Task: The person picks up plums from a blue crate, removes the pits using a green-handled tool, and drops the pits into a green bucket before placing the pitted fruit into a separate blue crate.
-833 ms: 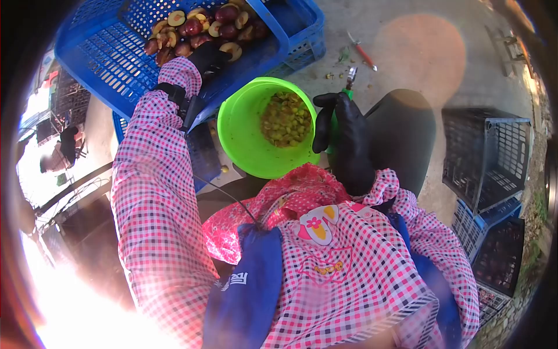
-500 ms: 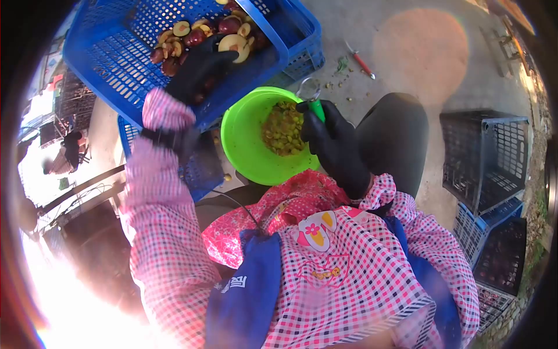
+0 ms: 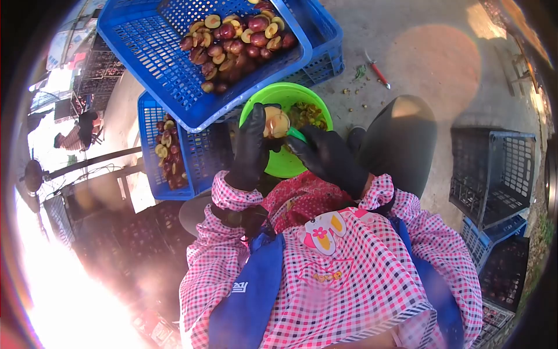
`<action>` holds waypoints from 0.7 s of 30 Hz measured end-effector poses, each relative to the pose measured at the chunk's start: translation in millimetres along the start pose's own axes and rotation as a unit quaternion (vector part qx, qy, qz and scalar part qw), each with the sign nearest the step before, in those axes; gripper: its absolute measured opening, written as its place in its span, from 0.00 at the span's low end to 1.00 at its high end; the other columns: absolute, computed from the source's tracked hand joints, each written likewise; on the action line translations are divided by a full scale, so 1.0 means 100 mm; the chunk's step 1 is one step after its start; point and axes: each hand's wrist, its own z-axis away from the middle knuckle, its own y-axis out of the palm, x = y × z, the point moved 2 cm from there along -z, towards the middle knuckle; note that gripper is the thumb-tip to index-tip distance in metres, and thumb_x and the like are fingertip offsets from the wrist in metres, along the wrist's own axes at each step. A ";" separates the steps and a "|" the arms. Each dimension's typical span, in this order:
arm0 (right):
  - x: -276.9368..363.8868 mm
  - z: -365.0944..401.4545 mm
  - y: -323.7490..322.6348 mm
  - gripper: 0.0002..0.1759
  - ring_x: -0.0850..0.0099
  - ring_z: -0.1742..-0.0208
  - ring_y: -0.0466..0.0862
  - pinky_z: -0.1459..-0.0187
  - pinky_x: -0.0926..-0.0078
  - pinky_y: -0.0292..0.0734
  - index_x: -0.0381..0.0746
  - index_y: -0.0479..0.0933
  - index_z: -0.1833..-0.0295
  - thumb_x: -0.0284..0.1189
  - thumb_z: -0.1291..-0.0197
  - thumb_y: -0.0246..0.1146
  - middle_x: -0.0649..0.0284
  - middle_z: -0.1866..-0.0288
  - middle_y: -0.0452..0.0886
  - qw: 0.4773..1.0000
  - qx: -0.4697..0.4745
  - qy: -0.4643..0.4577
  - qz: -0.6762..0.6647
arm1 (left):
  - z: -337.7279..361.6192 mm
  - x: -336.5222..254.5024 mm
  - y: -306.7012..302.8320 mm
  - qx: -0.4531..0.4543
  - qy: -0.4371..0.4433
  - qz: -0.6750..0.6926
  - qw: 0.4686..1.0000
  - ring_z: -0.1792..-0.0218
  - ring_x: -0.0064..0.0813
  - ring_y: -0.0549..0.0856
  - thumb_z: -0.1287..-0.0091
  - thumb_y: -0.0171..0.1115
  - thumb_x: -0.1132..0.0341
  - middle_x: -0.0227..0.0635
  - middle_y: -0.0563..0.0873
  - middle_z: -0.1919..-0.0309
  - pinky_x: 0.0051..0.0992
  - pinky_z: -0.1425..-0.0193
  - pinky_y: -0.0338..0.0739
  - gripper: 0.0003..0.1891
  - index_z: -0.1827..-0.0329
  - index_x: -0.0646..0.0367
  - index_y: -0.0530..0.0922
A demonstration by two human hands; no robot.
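Observation:
My left hand (image 3: pixel 250 142), in a black glove, is closed around a halved plum (image 3: pixel 275 123) with its pale yellow flesh facing up. My right hand (image 3: pixel 328 152), gloved too, grips a pitting tool by its green handle (image 3: pixel 296 135). The tool's metal loop was plain before; at this moment it is hard to make out against the plum. Both hands meet over a bright green tub (image 3: pixel 283 167), which holds small greenish-brown pits and scraps (image 3: pixel 308 115). Just beyond, a tilted blue crate (image 3: pixel 139 64) holds many cut plums (image 3: pixel 235 46).
A second blue crate (image 3: pixel 195 166) with more cut plums stands at left. Red-handled pliers or cutters (image 3: pixel 379 75) lie on the concrete floor among scattered bits. Dark crates (image 3: pixel 494 174) are stacked at right. Farther left sits a person (image 3: pixel 81 134). My knee (image 3: pixel 401 128) flanks the tub.
My left hand has come back from the plums in the tilted crate to above the tub, bringing a plum half. My right hand has lowered the pitting tool to meet it.

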 end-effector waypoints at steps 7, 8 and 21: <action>0.05 -0.01 0.04 0.22 0.48 0.73 0.82 0.70 0.54 0.75 0.35 0.78 0.63 0.46 0.35 0.61 0.49 0.76 0.81 0.999 0.019 0.027 -0.035 | 0.08 -0.01 0.00 -0.002 0.023 -0.113 0.993 0.60 0.25 0.86 0.23 0.35 0.41 0.38 0.85 0.59 0.24 0.59 0.82 0.32 0.46 0.62 0.76; 0.03 -0.01 0.04 0.22 0.48 0.73 0.82 0.70 0.54 0.75 0.35 0.78 0.63 0.46 0.35 0.61 0.49 0.76 0.81 0.999 0.019 0.028 -0.035 | 0.04 0.01 0.00 0.015 0.028 -0.062 0.998 0.59 0.26 0.86 0.22 0.37 0.45 0.39 0.84 0.58 0.25 0.56 0.82 0.29 0.44 0.63 0.74; -0.12 -0.03 0.01 0.15 0.55 0.71 0.82 0.69 0.57 0.73 0.43 0.78 0.48 0.39 0.29 0.53 0.50 0.69 0.81 0.975 0.211 0.012 -0.065 | -0.02 0.04 0.12 0.044 0.161 -0.137 0.977 0.70 0.22 0.84 0.22 0.43 0.47 0.32 0.85 0.70 0.22 0.62 0.77 0.27 0.60 0.64 0.81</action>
